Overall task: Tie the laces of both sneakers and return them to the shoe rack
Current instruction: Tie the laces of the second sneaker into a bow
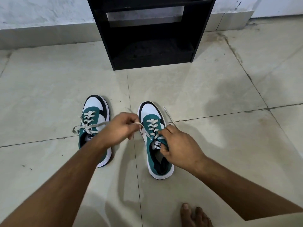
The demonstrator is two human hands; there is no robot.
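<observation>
Two green, white and black sneakers stand side by side on the tiled floor, toes pointing away. The left sneaker (95, 117) has loose grey laces trailing off to its left, and my left forearm crosses over its heel. Over the right sneaker (151, 122), my left hand (119, 130) pinches one lace end beside the shoe's left edge. My right hand (178, 145) pinches the other lace at the top eyelets near the tongue. That lace's free end (168, 114) lies on the floor to the right of the toe. The black shoe rack (147, 35) stands ahead against the wall.
The rack's bottom shelf (154, 51) holds a dark, hard-to-see shape. A bare foot (195, 215) rests on the floor at the bottom right. Pale floor tiles with dark grout lines spread around the shoes, and a white wall with a grey skirting runs behind the rack.
</observation>
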